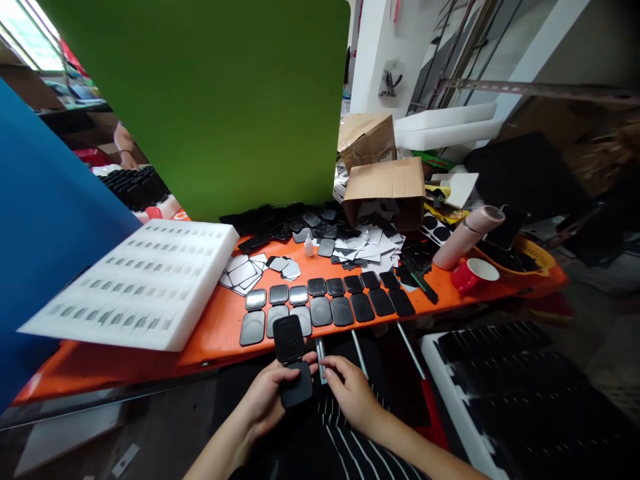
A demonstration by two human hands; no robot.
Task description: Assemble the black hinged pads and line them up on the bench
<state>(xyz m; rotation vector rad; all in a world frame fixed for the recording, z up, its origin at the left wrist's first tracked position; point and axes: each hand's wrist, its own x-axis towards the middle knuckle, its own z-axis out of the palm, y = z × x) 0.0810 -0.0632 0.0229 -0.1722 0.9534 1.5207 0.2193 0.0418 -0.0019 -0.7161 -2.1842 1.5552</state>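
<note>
A cardboard box [387, 190] lies open on its side on the orange table [215, 333], black pieces and white paper slips spilling from its mouth. The left hand [267, 400] grips an open black hinged case [293, 363] just below the table's near edge. The right hand [350, 390] pinches a thin metal rod [321, 360] beside the case. 2 rows of black cases [327, 303] line the near edge, leaving little bare room.

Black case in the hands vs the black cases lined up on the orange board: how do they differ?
The black case in hand is hinged open and gripped by the left hand, off the orange board; the row of black cases lies flat, closed and untouched. The right hand pinches a small part beside the held case. Both share black, rounded-rectangle shells.
</note>
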